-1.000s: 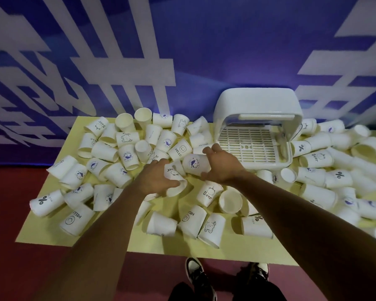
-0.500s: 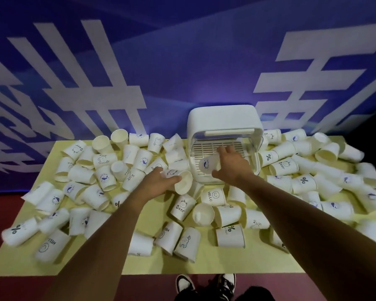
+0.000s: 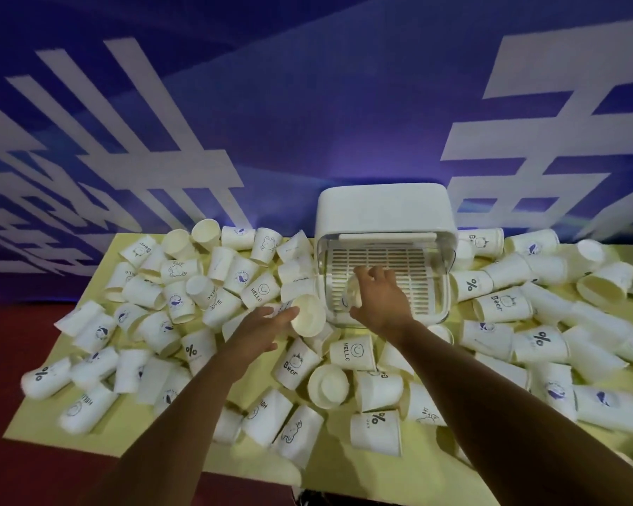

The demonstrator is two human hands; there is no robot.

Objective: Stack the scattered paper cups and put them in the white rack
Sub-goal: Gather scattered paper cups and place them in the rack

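Note:
The white rack (image 3: 384, 208) stands at the back middle of the yellow mat, its lid raised over a slatted tray. My right hand (image 3: 379, 299) reaches inside the rack and grips a white paper cup (image 3: 351, 296) lying on its side on the tray's front left. My left hand (image 3: 262, 328) hovers just left of the rack's front, fingers touching an open-mouthed paper cup (image 3: 307, 315) that faces me. Several printed paper cups (image 3: 296, 363) lie scattered all over the mat.
The yellow mat (image 3: 125, 432) lies on a dark red floor, against a blue wall banner with white characters. Cups crowd both sides of the rack; a heap on the right (image 3: 549, 312) reaches the frame edge. My shoes (image 3: 309, 500) show at the bottom.
My right hand carried its cup from the pile forward into the rack. My left hand lifted its cup and followed toward the rack's front left. The view tilted up and closer.

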